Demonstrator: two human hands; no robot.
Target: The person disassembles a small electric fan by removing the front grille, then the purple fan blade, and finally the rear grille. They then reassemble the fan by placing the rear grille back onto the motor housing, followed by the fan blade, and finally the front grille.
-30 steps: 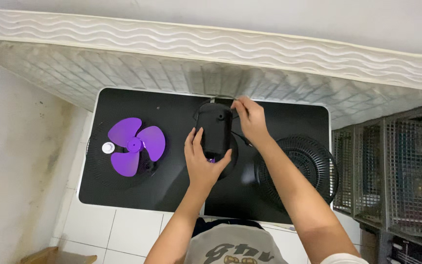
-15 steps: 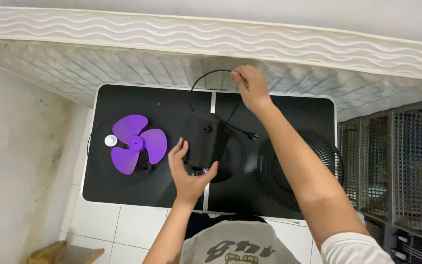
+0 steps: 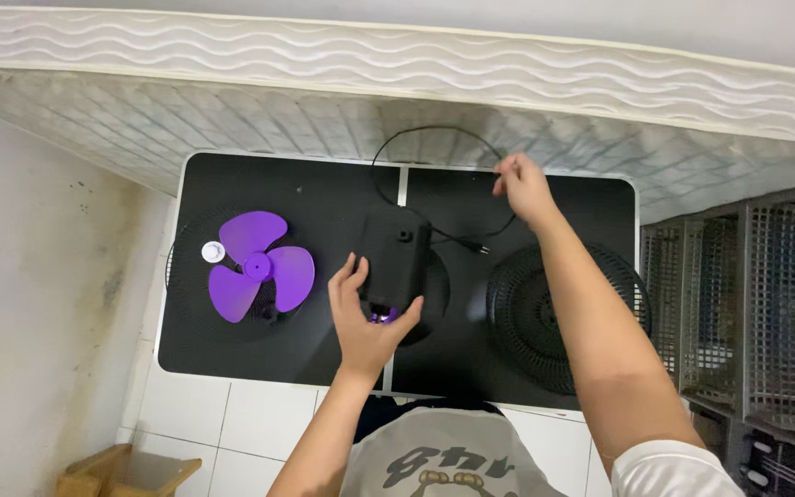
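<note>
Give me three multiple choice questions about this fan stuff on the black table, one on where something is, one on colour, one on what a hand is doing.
1. Where does the fan blade lie on the black table?
A. left part
B. right part
C. off the table

2. What colour is the fan blade?
A. white
B. purple
C. green

3. What is the right hand doing?
A. resting flat
B. holding the black cord
C. gripping the round grille

Answers: 1 A, it lies left of the black motor housing that the left hand grips. 2 B, all three lobes are purple. 3 B, the fingers pinch the cord at the far edge.
</note>
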